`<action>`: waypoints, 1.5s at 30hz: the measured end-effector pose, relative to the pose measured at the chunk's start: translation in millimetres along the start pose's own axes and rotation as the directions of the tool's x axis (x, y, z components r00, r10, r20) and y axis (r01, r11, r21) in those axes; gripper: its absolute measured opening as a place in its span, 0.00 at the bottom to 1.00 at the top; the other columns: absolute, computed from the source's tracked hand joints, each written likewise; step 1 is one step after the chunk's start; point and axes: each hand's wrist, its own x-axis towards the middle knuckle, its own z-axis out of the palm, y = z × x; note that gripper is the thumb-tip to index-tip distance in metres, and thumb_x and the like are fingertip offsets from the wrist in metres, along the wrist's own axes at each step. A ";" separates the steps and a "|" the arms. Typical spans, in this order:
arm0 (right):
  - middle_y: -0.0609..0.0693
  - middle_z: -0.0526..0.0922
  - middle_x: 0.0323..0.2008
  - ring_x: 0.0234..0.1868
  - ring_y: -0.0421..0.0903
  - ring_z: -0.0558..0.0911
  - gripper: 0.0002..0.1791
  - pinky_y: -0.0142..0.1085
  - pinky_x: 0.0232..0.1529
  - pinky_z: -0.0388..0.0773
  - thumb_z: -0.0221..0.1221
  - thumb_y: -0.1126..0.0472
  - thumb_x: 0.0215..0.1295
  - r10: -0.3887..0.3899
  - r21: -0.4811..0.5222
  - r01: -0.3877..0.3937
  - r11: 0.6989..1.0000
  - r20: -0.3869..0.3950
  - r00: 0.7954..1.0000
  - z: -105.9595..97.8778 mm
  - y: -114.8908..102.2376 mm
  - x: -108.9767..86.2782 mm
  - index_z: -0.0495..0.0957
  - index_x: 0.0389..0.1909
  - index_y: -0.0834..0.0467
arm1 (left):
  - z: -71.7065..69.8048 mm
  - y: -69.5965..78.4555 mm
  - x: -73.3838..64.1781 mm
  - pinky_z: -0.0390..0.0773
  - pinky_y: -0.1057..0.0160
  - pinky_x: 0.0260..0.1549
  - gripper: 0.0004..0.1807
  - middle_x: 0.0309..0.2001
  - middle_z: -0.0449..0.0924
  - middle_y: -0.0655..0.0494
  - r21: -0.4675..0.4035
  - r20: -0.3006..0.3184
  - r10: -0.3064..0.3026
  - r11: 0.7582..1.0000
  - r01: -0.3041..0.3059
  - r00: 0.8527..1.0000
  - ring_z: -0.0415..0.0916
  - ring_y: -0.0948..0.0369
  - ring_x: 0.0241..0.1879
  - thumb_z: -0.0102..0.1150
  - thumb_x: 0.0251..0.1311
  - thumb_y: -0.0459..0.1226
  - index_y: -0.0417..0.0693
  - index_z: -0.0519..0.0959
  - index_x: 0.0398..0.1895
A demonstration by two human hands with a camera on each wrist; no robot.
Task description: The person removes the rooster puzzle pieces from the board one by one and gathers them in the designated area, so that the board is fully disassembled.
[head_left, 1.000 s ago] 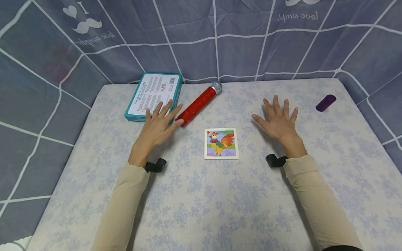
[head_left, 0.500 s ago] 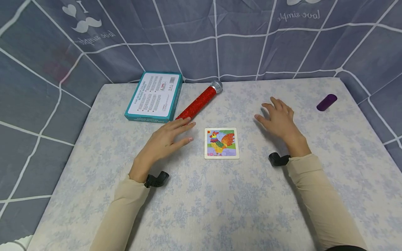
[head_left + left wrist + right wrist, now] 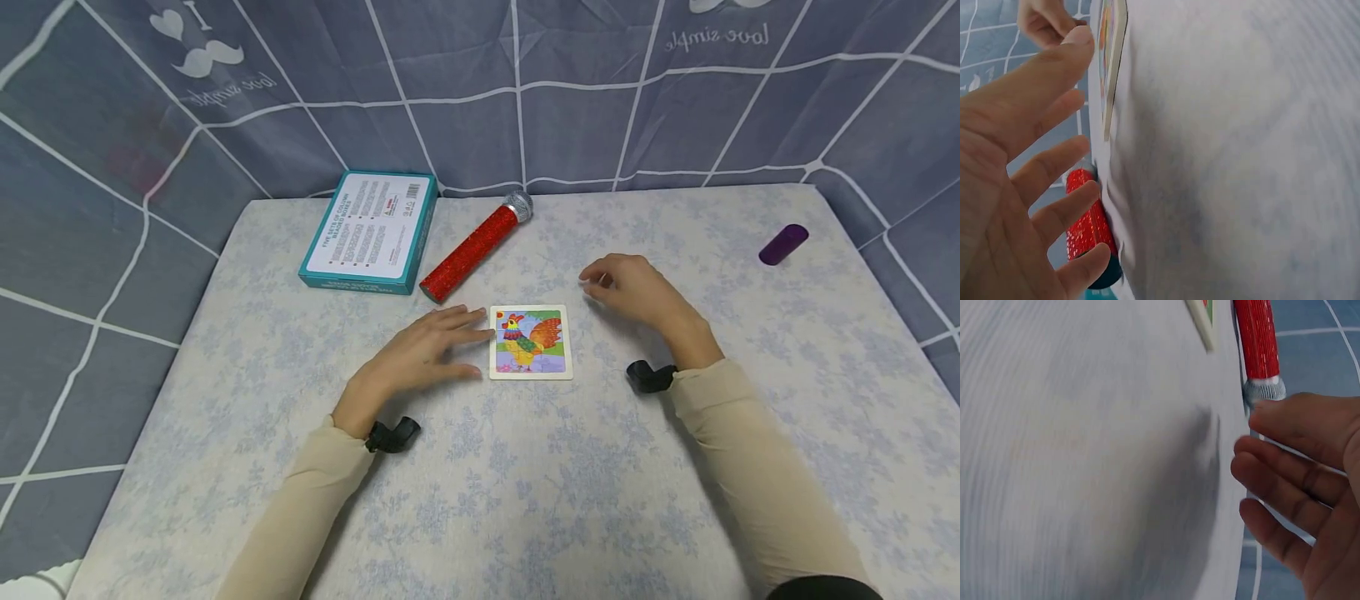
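Observation:
A small square jigsaw puzzle (image 3: 530,342) with a rooster picture and a pale frame lies flat near the middle of the table. My left hand (image 3: 420,358) is at its left side, fingers spread and fingertips right at the frame's edge. In the left wrist view the puzzle (image 3: 1110,62) shows edge-on beyond the thumb. Up and to the right of the puzzle, my right hand (image 3: 633,292) hovers with loosely bent fingers and holds nothing. In the right wrist view a corner of the puzzle (image 3: 1200,322) shows at the top, apart from the fingers.
Behind the left hand lies a red glittery toy microphone (image 3: 472,254) with a silver head. A teal-edged box (image 3: 367,225) with a white printed panel lies at the back left. At the far right is a dark purple cylinder (image 3: 783,244). Grey-blue curtains (image 3: 465,133) enclose the table.
My left hand has come from the box and microphone, forward and right, to the puzzle's left edge. My right hand has moved left toward the puzzle, its fingers going from spread to bent.

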 end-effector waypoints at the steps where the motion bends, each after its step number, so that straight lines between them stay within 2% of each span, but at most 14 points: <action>1: 0.59 0.82 0.43 0.42 0.53 0.79 0.14 0.46 0.42 0.75 0.58 0.65 0.68 -0.022 -0.002 0.022 1.000 0.017 1.000 1.8 -2.2 2.4 0.81 0.51 0.65 | 0.8 0.6 0.7 0.54 0.47 0.70 0.32 0.72 0.63 0.52 -0.004 0.006 0.001 1.000 -0.001 1.000 0.54 0.49 0.73 0.69 0.57 0.48 0.53 0.75 0.66; 5: 0.56 0.83 0.40 0.39 0.50 0.78 0.13 0.43 0.41 0.75 0.60 0.66 0.65 -0.092 0.005 0.092 0.996 0.073 0.993 10.5 -13.1 11.9 0.82 0.50 0.63 | 3.7 1.4 3.1 0.53 0.46 0.71 0.32 0.73 0.62 0.52 -0.002 0.013 0.003 1.000 -0.003 1.000 0.52 0.49 0.74 0.70 0.57 0.48 0.54 0.75 0.66; 10: 0.52 0.83 0.42 0.39 0.48 0.78 0.14 0.41 0.41 0.75 0.64 0.65 0.62 -0.166 0.048 0.161 0.986 0.131 0.977 22.0 -27.9 21.1 0.83 0.50 0.60 | 6.1 0.6 5.1 0.54 0.45 0.70 0.32 0.73 0.61 0.52 0.002 0.011 0.001 1.000 -0.001 1.000 0.51 0.48 0.74 0.70 0.57 0.48 0.55 0.75 0.66; 15: 0.49 0.80 0.42 0.37 0.47 0.75 0.16 0.39 0.41 0.74 0.66 0.63 0.61 -0.218 0.068 0.209 0.976 0.190 0.957 31.0 -38.9 28.6 0.84 0.52 0.55 | 7.8 0.8 7.6 0.53 0.45 0.71 0.32 0.74 0.59 0.52 0.000 0.028 -0.017 1.000 0.017 0.999 0.48 0.49 0.75 0.70 0.56 0.49 0.58 0.76 0.65; 18: 0.49 0.80 0.44 0.39 0.46 0.75 0.19 0.39 0.42 0.73 0.67 0.62 0.60 -0.234 0.063 0.225 0.972 0.223 0.946 35.1 -44.3 32.4 0.83 0.53 0.53 | 8.2 0.9 8.8 0.52 0.45 0.71 0.32 0.75 0.57 0.51 0.009 0.045 -0.030 1.000 0.030 0.999 0.47 0.49 0.75 0.72 0.53 0.50 0.59 0.77 0.64; 25: 0.49 0.78 0.47 0.48 0.47 0.76 0.22 0.42 0.49 0.75 0.68 0.60 0.58 -0.231 0.051 0.226 0.973 0.286 0.930 39.6 -52.5 34.5 0.83 0.55 0.50 | 8.2 1.9 10.1 0.51 0.44 0.71 0.35 0.75 0.57 0.51 0.027 0.071 -0.035 0.999 0.034 0.997 0.45 0.48 0.76 0.75 0.48 0.51 0.59 0.78 0.63; 30: 0.48 0.78 0.48 0.48 0.46 0.75 0.22 0.41 0.49 0.74 0.69 0.58 0.59 -0.218 0.021 0.223 0.975 0.304 0.927 41.9 -53.0 36.2 0.83 0.55 0.48 | 8.2 3.1 11.5 0.50 0.43 0.71 0.36 0.75 0.57 0.52 0.039 0.084 -0.050 0.998 0.046 0.995 0.44 0.47 0.76 0.76 0.46 0.52 0.60 0.78 0.63; 36: 0.48 0.77 0.47 0.48 0.46 0.75 0.21 0.40 0.48 0.75 0.69 0.60 0.58 -0.207 -0.022 0.226 0.974 0.326 0.922 40.9 -56.2 39.0 0.83 0.54 0.47 | 8.0 4.6 11.8 0.49 0.42 0.71 0.37 0.75 0.56 0.52 0.038 0.099 -0.060 0.998 0.057 0.993 0.43 0.47 0.76 0.77 0.44 0.52 0.60 0.78 0.63; 45: 0.48 0.76 0.46 0.48 0.46 0.75 0.19 0.42 0.45 0.75 0.68 0.61 0.57 -0.148 -0.103 0.208 0.973 0.417 0.897 34.2 -68.0 47.3 0.81 0.49 0.41 | 7.2 6.7 12.5 0.45 0.40 0.71 0.37 0.75 0.55 0.51 0.007 0.114 -0.063 0.998 0.063 0.991 0.42 0.43 0.75 0.78 0.44 0.50 0.60 0.78 0.62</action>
